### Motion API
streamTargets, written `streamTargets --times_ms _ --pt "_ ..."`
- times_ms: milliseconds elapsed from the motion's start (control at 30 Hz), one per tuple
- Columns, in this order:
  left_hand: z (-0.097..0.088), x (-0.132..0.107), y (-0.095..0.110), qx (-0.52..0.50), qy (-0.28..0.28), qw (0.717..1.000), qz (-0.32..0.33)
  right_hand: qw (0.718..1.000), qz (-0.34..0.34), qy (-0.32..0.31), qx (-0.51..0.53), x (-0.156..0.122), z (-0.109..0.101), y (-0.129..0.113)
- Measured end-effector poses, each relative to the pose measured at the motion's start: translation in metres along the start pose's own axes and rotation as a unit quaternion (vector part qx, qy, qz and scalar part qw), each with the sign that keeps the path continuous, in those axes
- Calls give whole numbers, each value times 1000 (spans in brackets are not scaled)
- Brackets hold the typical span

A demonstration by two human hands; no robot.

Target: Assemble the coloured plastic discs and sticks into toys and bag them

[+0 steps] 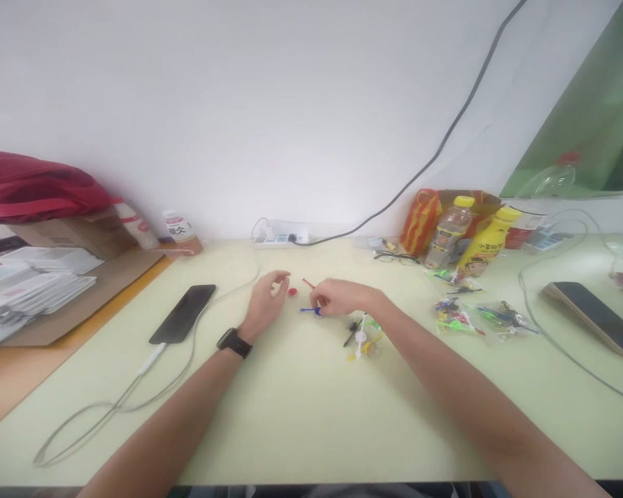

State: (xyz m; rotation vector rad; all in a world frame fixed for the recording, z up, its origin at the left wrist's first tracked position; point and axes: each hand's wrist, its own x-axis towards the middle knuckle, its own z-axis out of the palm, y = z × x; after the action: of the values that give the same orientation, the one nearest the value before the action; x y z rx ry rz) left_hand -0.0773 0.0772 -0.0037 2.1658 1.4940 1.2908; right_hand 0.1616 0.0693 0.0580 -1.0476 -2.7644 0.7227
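My left hand [266, 302], with a black watch [234, 342] on its wrist, rests on the pale green table [301, 408] with fingers loosely curled and apart, holding nothing I can see. A small red round piece [292, 291] lies just right of its fingertips. My right hand [341, 297] is closed in a pinch around a thin red stick [308, 282] that points up and left. A small blue stick piece [310, 310] lies on the table under that hand. A heap of small coloured plastic parts [362, 337] sits by my right wrist.
A black phone [183, 312] on a white cable lies left of my hands. A power strip [277, 237] sits at the wall. Glasses [396, 258], bottles [449, 240] and bags of coloured parts [472, 317] are at right, with another phone [596, 316]. Boxes and papers [36, 283] fill the left.
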Motion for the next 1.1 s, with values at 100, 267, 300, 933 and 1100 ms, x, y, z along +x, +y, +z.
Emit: streamTargets --times_ms 100,267,300,933,1100 --pt "-4 -2 13 -44 19 998 31 995 20 44 89 1 0 -1" --pt "-13 -12 45 -109 3 985 130 929 63 150 331 8 -1 2" --pt "-13 -14 50 -110 -16 983 149 916 60 155 366 9 -1 2" --pt "1 -11 19 56 -111 982 139 982 165 87 25 -7 -4 30" --pt "-1 -7 15 110 -62 984 126 991 75 -92 68 -25 -25 32"
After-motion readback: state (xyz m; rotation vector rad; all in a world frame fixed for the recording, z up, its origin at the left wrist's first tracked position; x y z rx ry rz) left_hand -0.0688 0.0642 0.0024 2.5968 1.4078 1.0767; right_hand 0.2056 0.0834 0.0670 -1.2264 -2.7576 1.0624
